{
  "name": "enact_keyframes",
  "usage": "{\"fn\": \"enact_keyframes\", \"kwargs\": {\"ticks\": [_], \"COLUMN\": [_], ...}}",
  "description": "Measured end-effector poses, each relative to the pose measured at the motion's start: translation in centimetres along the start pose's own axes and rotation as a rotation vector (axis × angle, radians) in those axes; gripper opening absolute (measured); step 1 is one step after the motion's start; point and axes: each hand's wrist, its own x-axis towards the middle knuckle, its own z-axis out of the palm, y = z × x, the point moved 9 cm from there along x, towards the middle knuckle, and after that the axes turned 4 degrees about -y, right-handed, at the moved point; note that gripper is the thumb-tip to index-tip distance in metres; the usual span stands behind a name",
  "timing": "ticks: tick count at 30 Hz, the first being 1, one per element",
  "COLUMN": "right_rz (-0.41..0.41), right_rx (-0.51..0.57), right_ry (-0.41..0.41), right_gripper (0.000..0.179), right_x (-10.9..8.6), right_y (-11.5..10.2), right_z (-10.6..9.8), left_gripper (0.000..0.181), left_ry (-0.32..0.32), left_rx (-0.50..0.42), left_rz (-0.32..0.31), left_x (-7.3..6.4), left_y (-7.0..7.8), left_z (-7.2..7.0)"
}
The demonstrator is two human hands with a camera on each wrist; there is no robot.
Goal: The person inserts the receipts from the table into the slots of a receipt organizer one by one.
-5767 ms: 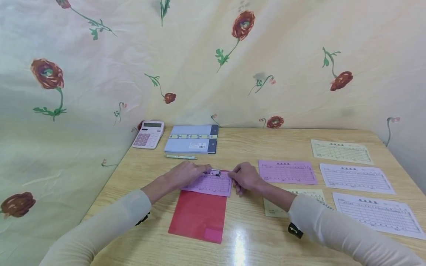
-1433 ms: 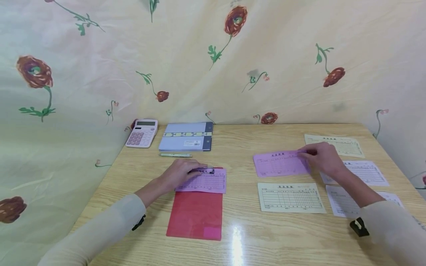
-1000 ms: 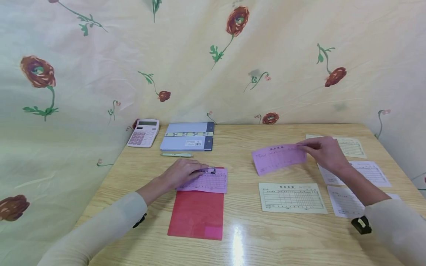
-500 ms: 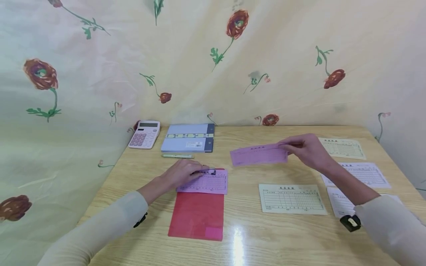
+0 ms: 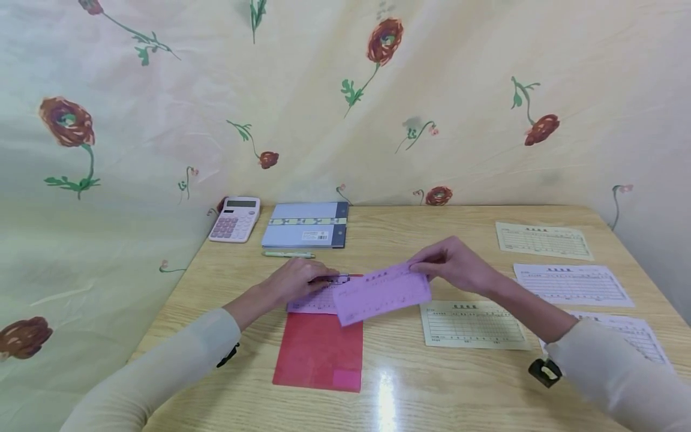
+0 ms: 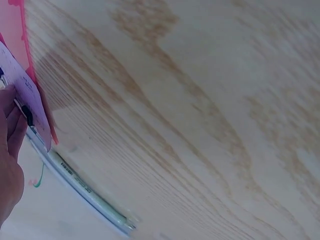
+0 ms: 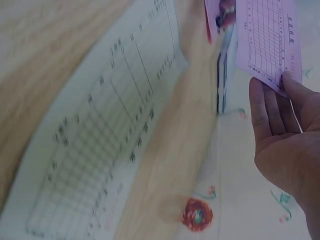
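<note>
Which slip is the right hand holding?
The purple slip raised in the right hand; the other purple slip lies on the red clipboard, while the four paler slips lie on the table.

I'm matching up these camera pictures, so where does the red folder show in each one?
Head: the red folder lies below centre, slightly left.
Left wrist: partly visible in the top left corner.
Right wrist: just a thin red strip at the top, right of centre.
Shared landmark: the left hand, cut off in both wrist views.
</note>
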Motion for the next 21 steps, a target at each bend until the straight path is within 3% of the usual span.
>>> {"fn": "enact_keyframes", "kwargs": {"ticks": [8, 21], "right_rz": [0.077, 0.240], "right_rx": [0.083, 0.259], "right_ry": [-0.122, -0.116], "right_gripper": [0.018, 0.020], "right_x": [1.3, 3.2], "right_y": [1.4, 3.7], "right_z": [5.6, 10.8], "left_gripper": [0.033, 0.033], "left_ry": [-0.001, -0.023], "left_rx": [-0.024, -0.022], "left_rz": [0.013, -0.015], "left_x": [0.0, 0.0], "left_y": [0.2, 0.0], "left_z": [-0.5, -0.2]}}
